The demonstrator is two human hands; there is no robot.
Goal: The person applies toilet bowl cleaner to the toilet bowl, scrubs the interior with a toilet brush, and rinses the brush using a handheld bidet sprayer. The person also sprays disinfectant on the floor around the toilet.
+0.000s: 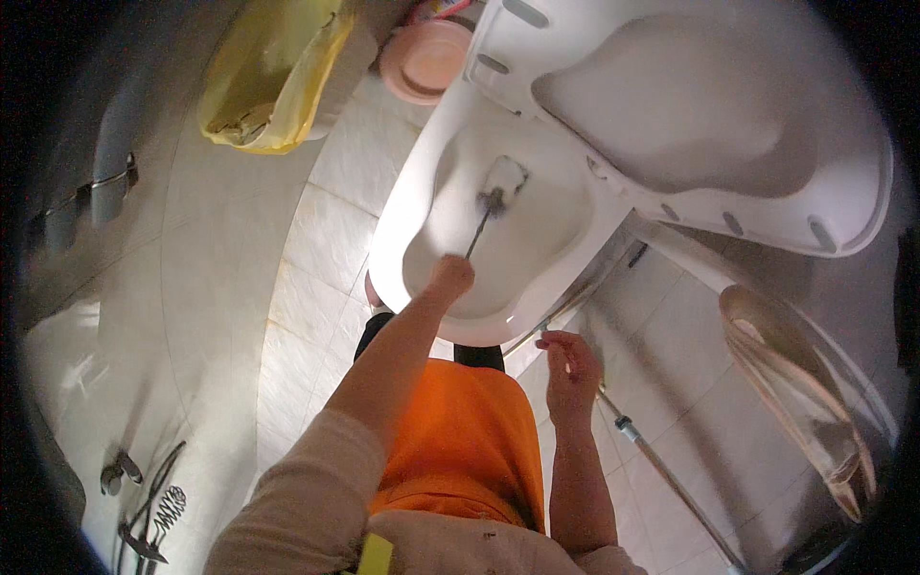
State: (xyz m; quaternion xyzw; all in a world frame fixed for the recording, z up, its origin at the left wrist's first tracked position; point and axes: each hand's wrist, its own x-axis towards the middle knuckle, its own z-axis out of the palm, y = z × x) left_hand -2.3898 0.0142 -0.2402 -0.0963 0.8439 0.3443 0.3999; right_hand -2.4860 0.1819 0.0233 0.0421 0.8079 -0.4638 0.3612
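Observation:
My left hand [453,277] grips the thin dark handle of a brush [494,198]. The brush's blurred dark head lies inside the contoured basin of a white plastic tub [402,244], which looks like a baby bath. Over the floor beside the tub's near right edge is my right hand [573,370], with its fingers loosely bent and nothing visible in them. Its fingertips are near a thin metal pole [575,298]; whether they touch it cannot be told.
A second white tub-like piece [848,215] rises at the upper right. Another metal pole [668,460] slants across the tiled floor. A yellow bag-lined container [287,129] and a pink basin [424,65] stand beyond. At the right lies a translucent bag-like thing [798,388]; pipes [111,172] and cables are at the left.

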